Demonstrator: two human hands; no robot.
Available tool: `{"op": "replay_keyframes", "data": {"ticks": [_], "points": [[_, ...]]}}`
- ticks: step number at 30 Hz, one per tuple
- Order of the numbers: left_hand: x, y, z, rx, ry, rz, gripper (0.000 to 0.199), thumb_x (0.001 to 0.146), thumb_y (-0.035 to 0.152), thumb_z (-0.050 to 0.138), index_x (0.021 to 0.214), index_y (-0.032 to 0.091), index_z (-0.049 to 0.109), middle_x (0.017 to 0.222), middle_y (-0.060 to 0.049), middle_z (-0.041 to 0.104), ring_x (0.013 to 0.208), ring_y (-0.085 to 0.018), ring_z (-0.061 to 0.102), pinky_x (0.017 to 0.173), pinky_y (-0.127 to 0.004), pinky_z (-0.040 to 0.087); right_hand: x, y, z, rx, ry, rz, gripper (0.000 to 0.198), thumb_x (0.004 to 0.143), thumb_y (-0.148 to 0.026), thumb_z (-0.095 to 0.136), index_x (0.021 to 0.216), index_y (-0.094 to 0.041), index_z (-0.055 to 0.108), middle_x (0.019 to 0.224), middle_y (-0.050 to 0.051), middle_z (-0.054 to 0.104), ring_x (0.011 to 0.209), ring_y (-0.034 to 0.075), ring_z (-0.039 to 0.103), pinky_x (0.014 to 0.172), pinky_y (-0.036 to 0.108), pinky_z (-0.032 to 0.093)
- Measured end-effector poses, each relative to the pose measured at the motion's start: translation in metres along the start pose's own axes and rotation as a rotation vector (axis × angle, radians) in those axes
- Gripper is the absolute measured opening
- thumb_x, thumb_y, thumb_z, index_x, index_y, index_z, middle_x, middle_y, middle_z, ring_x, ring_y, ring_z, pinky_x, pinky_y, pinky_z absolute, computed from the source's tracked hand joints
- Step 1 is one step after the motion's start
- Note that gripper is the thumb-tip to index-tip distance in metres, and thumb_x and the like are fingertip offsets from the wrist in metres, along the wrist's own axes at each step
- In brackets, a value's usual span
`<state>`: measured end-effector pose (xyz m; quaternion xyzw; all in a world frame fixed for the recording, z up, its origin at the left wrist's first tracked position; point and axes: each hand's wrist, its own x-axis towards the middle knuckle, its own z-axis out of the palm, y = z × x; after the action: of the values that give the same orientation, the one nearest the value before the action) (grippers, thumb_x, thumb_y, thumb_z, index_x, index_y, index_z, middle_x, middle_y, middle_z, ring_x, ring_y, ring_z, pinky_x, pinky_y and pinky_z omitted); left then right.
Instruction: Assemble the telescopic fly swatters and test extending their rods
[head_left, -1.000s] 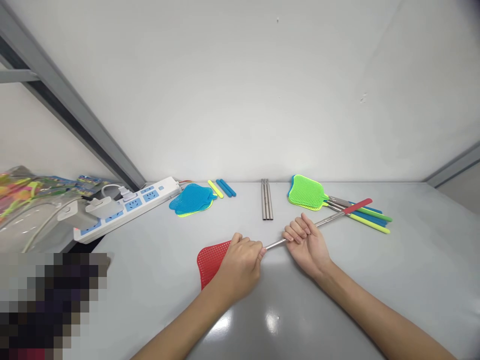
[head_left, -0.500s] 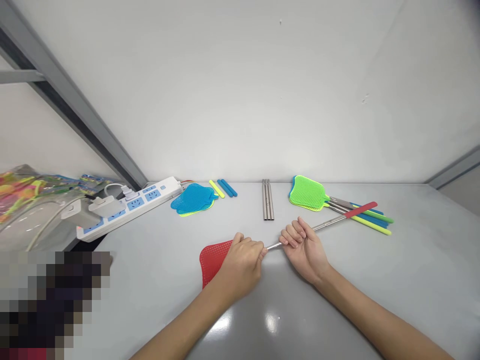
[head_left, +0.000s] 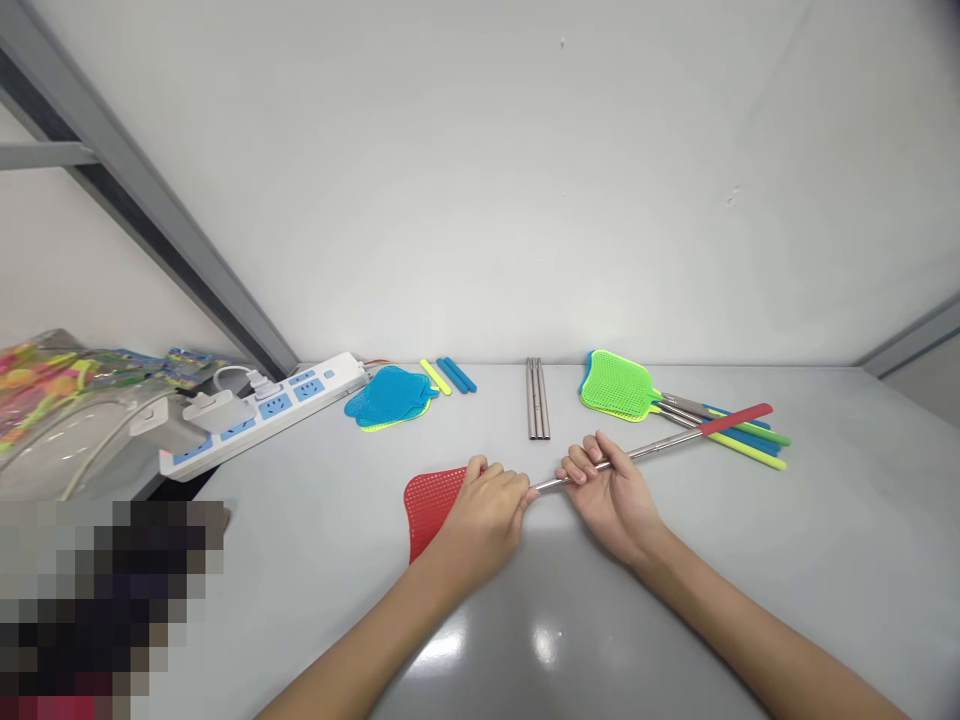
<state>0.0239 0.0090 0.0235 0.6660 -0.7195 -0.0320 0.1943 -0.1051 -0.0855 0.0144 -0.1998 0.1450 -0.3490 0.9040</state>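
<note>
Mid-frame, my left hand [head_left: 491, 510] clenches the red swatter [head_left: 433, 500], my right hand [head_left: 613, 500] its rod [head_left: 667, 442], likely light, slick, best held mid-length!

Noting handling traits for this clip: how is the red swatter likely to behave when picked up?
The perforated red head is probably light and may flex under a push. The straight metal shaft looks stiff, though its smooth shine suggests it could be slippery.

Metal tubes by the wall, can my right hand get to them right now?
Probably yes: nothing lies between your right hand and the metal tubes just beyond it. It is curled around the red swatter, though, so it likely must let go first.
</note>
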Motion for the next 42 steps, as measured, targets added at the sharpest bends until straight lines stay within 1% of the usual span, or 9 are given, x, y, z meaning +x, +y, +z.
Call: {"op": "replay_keyframes", "data": {"ticks": [7, 11, 16, 19, 21, 26, 30, 35, 42], "points": [[0.005, -0.006, -0.008, 0.109, -0.007, 0.058, 0.028, 0.087, 0.026, 0.027, 0.069, 0.017, 0.047, 0.068, -0.001, 0.048, 0.066, -0.013, 0.039, 0.073, -0.031, 0.030, 0.004, -0.009, 0.002, -0.032, 0.032, -0.013, 0.017, 0.077, -0.026, 0.049, 0.062, -0.019, 0.049, 0.060, -0.001, 0.043, 0.061, 0.012, 0.047, 0.071, 0.030, 0.043], [0.007, -0.011, -0.016, 0.125, 0.066, 0.037, 0.024, 0.085, 0.027, 0.032, 0.074, 0.016, 0.050, 0.086, -0.005, 0.049, 0.079, -0.016, 0.040, 0.076, -0.032, 0.032, 0.005, -0.010, -0.001, -0.066, 0.071, -0.036, 0.005, 0.074, -0.020, 0.052, 0.071, -0.018, 0.056, 0.069, 0.001, 0.051, 0.072, 0.013, 0.051, 0.078, 0.029, 0.043], [0.008, -0.020, -0.021, 0.113, 0.142, 0.011, 0.022, 0.084, 0.027, 0.035, 0.072, 0.017, 0.052, 0.094, -0.006, 0.048, 0.089, -0.018, 0.039, 0.085, -0.036, 0.030, 0.004, -0.008, -0.002, -0.312, 0.058, -0.048, 0.015, 0.077, -0.025, 0.049, 0.074, -0.016, 0.060, 0.079, 0.003, 0.054, 0.077, 0.015, 0.051, 0.073, 0.029, 0.043], [0.008, -0.024, -0.022, 0.087, 0.156, -0.011, 0.022, 0.084, 0.028, 0.036, 0.072, 0.017, 0.051, 0.092, -0.005, 0.049, 0.089, -0.018, 0.040, 0.084, -0.036, 0.031, 0.003, -0.007, -0.003, -0.512, 0.082, -0.102, 0.022, 0.077, -0.032, 0.048, 0.070, -0.016, 0.060, 0.074, 0.003, 0.055, 0.067, 0.014, 0.051, 0.066, 0.029, 0.043], [0.008, -0.024, -0.022, 0.078, 0.158, -0.016, 0.022, 0.084, 0.028, 0.036, 0.072, 0.017, 0.051, 0.091, -0.005, 0.049, 0.087, -0.017, 0.041, 0.083, -0.035, 0.032, 0.003, -0.007, -0.005, -0.570, 0.088, -0.105, 0.025, 0.077, -0.034, 0.047, 0.067, -0.015, 0.060, 0.066, 0.002, 0.054, 0.061, 0.014, 0.050, 0.062, 0.028, 0.042], [0.009, -0.020, -0.022, 0.060, 0.153, 0.008, 0.021, 0.084, 0.027, 0.037, 0.072, 0.017, 0.051, 0.089, -0.004, 0.050, 0.083, -0.016, 0.042, 0.080, -0.035, 0.034, 0.005, -0.008, -0.007, -0.542, 0.075, -0.086, 0.028, 0.076, -0.038, 0.047, 0.063, -0.016, 0.058, 0.056, 0.001, 0.050, 0.052, 0.013, 0.047, 0.055, 0.027, 0.040], [0.009, -0.019, -0.024, 0.073, 0.151, 0.074, 0.020, 0.083, 0.027, 0.037, 0.073, 0.017, 0.050, 0.088, -0.003, 0.051, 0.085, -0.015, 0.043, 0.088, -0.036, 0.030, 0.006, -0.008, -0.007, -0.543, 0.065, -0.099, 0.030, 0.076, -0.038, 0.046, 0.058, -0.016, 0.056, 0.054, 0.001, 0.049, 0.050, 0.014, 0.045, 0.050, 0.027, 0.038], [0.009, -0.018, -0.025, 0.113, 0.149, 0.101, 0.020, 0.084, 0.028, 0.035, 0.075, 0.018, 0.050, 0.090, -0.004, 0.052, 0.088, -0.015, 0.044, 0.092, -0.038, 0.026, 0.004, -0.009, -0.006, -0.639, 0.025, -0.064, 0.038, 0.076, -0.040, 0.046, 0.048, -0.016, 0.053, 0.049, 0.002, 0.047, 0.051, 0.014, 0.044, 0.054, 0.027, 0.038], [0.010, -0.017, -0.024, 0.143, 0.126, 0.109, 0.019, 0.085, 0.026, 0.033, 0.077, 0.017, 0.049, 0.088, -0.003, 0.052, 0.086, -0.015, 0.044, 0.093, -0.036, 0.025, 0.003, -0.009, -0.007, -0.706, -0.037, -0.066, 0.039, 0.078, -0.037, 0.044, 0.046, -0.016, 0.050, 0.048, 0.001, 0.045, 0.051, 0.014, 0.043, 0.057, 0.027, 0.035]]}}
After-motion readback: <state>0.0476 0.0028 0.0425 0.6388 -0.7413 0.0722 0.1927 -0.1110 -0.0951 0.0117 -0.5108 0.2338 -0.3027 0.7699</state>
